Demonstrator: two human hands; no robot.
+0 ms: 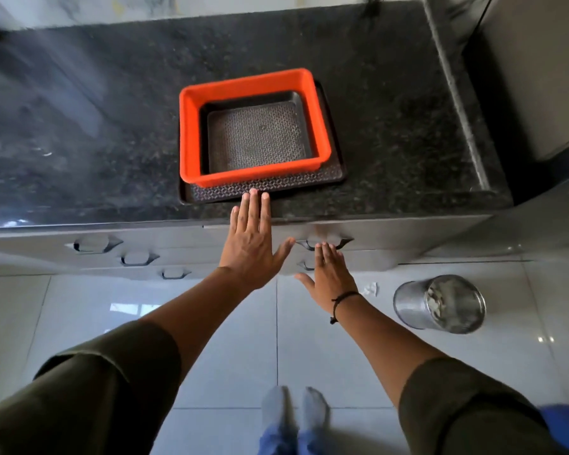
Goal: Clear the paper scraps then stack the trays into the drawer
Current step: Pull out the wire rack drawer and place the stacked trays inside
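Trays: orange tray (191, 133) sitting in a wide black tray (270, 185) on the bench (79, 126), smaller black tray (257, 136) nesting inside. Left hand (250, 244) and right hand (329, 277): fingers spreading flat, grasping nothing. Paper scrap (370, 288) lying on the floor beside the bin (439, 303).

Both hands — left (251, 244), right (329, 278) — flat, fingers spread, empty, arms outstretched
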